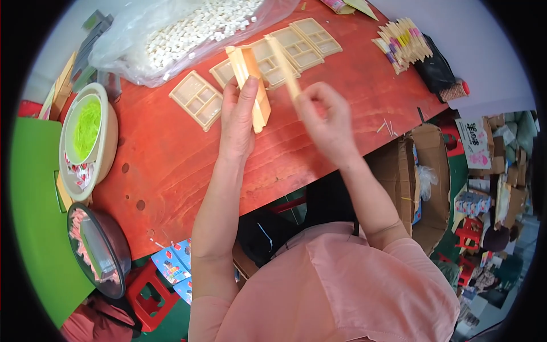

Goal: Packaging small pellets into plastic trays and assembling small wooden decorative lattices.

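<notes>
My left hand (238,117) is wrapped round a stack of beige trays (250,85), held on edge above the red table. My right hand (323,114) pinches one thin beige tray (283,64), seen edge-on and smeared by motion. Beyond my hands, several beige compartment trays lie in a row on the table, among them a tray (197,101) set a little apart on the left and a tray (317,36) at the far right end. My fingers hide part of the row.
A clear bag (125,48) of small white cubes (194,37) lies at the back of the red table (165,171). Bowls with green shreds (87,128) stand at the left, near a dark basin (117,228). Bundled sticks (404,43) and a black pouch (437,68) sit back right; a cardboard box (430,199) stands below.
</notes>
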A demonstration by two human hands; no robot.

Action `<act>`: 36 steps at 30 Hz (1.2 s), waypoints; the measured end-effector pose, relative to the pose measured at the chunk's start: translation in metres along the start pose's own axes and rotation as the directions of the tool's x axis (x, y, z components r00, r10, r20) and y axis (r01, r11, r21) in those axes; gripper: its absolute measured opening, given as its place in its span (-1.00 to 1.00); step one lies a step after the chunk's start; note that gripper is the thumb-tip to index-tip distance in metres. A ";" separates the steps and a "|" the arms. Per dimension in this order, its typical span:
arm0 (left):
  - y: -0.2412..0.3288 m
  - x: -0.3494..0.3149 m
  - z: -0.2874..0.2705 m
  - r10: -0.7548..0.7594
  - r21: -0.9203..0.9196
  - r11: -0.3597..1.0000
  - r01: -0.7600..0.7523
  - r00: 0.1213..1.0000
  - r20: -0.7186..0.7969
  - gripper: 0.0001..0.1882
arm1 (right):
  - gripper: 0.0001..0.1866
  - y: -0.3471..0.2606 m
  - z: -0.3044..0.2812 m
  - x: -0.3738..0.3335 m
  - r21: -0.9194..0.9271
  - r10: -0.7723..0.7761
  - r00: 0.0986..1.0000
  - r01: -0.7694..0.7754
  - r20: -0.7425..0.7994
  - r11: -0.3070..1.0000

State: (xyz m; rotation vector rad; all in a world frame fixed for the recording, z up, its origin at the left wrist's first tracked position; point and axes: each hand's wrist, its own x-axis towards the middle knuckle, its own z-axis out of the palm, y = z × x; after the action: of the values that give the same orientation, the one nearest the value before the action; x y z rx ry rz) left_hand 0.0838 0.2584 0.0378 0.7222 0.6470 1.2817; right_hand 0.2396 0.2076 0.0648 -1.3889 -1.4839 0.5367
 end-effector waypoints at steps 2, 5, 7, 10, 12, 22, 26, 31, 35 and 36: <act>0.001 -0.001 -0.001 -0.070 0.035 0.997 0.070 0.997 0.020 -0.42 | -0.88 0.020 -0.032 0.010 -0.386 -0.109 0.993 0.081 -0.052 0.919; -0.004 0.001 0.000 -0.097 0.054 0.994 0.094 0.994 0.050 -0.45 | -0.87 0.053 -0.065 0.017 -0.631 -0.010 0.995 -0.055 -0.099 0.774; -0.005 0.001 0.000 -0.101 0.074 0.993 0.097 0.994 0.051 -0.47 | -0.85 0.069 -0.070 0.019 -0.727 0.094 0.992 -0.124 -0.082 0.675; -0.008 0.002 -0.004 -0.103 0.079 0.992 0.095 0.990 0.095 -0.47 | -0.82 0.079 -0.067 0.016 -0.807 0.074 0.997 -0.043 0.001 0.589; -0.009 0.002 -0.005 -0.119 0.050 0.992 0.115 0.988 0.097 -0.46 | -0.83 0.071 -0.060 0.014 -0.787 -0.134 0.991 0.066 -0.021 0.614; -0.020 0.001 -0.005 0.017 0.063 0.998 -0.020 0.999 0.037 -0.39 | -0.90 0.000 0.029 -0.013 0.230 0.117 0.957 -0.181 0.266 0.956; -0.021 0.002 -0.003 0.045 0.016 0.999 -0.046 0.999 0.026 -0.34 | -0.89 -0.007 0.034 -0.015 0.269 0.208 0.947 -0.273 0.246 0.924; -0.023 0.001 -0.007 0.017 0.009 1.000 -0.018 0.999 0.041 -0.17 | -0.88 -0.010 0.030 -0.015 0.265 0.246 0.940 -0.307 0.238 0.914; -0.018 0.000 -0.004 -0.008 0.067 0.998 0.005 0.999 0.044 -0.22 | -0.85 -0.009 0.024 -0.014 0.309 0.297 0.927 -0.359 0.230 0.881; -0.017 0.001 -0.004 -0.003 0.118 0.993 -0.003 0.999 0.050 -0.29 | -0.85 -0.007 0.022 -0.014 0.281 0.294 0.932 -0.347 0.214 0.895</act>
State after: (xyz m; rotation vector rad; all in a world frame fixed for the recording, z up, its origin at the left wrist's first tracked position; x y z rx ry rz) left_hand 0.0917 0.2573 0.0220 0.8486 0.6862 1.2292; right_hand 0.2155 0.1999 0.0567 -1.3629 -1.2308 1.0758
